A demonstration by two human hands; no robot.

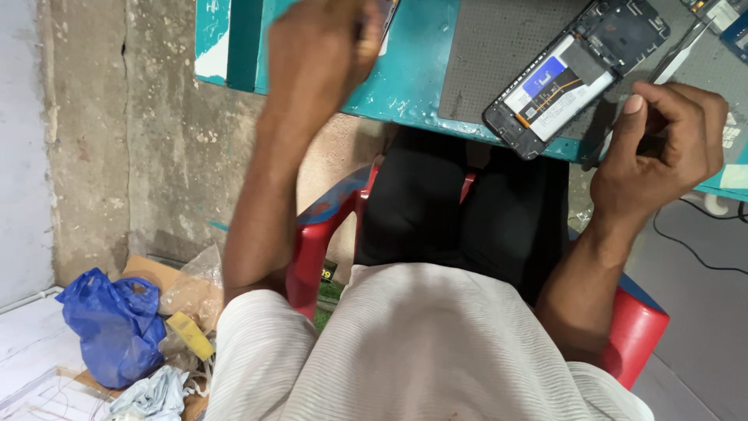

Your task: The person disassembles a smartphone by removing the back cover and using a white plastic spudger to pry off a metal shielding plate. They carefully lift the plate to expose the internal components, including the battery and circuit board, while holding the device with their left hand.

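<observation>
Opened phone [575, 72], back cover off, lying face down and slanted on a grey work mat [499, 47] at the near edge of a teal table [413, 70]; battery and dark circuit section are showing, and its lower corner is overhanging the mat edge toward the person's lap. Right hand [658, 144] is resting just beside the phone's lower right side, fingers curled inward around what appears to be a thin pale tool [676, 58] running up past the phone; the grasp itself is partly hidden, so whether the tool is truly pinched cannot be told. Left hand [319, 47] is hovering over the table's left part, closed about a small dark item at the top edge of view; what it is cannot be told. Person is sitting on a red plastic chair [319, 234]. Blue plastic bag [113, 323] and scraps are lying on the floor at left. Judged step: disassembly or internal servicing is under way, with the phone already opened. Next move is judged to be calling for steadying the phone body with one hand and bringing a fine tip precisely onto the exposed interior without slipping.
</observation>
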